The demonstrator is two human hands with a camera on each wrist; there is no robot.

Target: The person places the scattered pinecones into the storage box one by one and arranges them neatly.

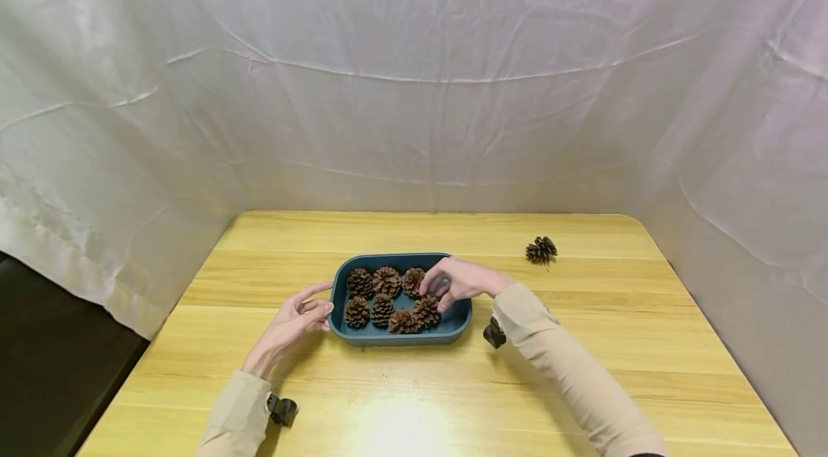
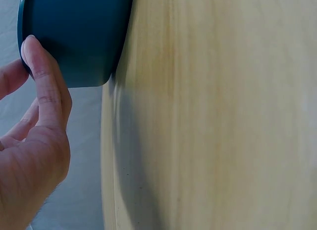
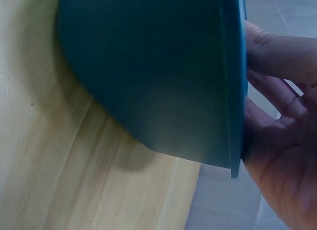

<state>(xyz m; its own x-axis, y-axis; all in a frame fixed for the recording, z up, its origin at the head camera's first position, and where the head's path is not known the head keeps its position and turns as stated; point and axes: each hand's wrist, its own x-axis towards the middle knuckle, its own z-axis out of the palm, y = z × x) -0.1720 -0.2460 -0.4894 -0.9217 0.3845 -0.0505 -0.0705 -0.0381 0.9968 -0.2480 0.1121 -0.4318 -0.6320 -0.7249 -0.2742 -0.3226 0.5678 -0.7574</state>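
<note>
A dark blue oblong tray (image 1: pixel 414 340) stands on the table with several brown pine cones in it, set roughly in two rows. At its left end my left hand (image 1: pixel 294 320) holds the rim, the thumb (image 2: pixel 42 66) against the outer wall. My right hand (image 1: pixel 462 279) reaches over the right end into the tray. Its thumb and fingers are bent around a pine cone (image 1: pixel 426 310) in the near row. Another pine cone (image 1: pixel 412 282) lies right beside those fingers. In the right wrist view the tray wall (image 3: pixel 163 81) hides the fingertips and the cones.
One darker pine cone (image 1: pixel 540 250) lies alone on the wooden table (image 1: pixel 582 342), to the right of the tray and farther back. Pale hanging sheets (image 1: pixel 440 119) close off the back and both sides. A black surface (image 1: pixel 52 363) shows at the lower left.
</note>
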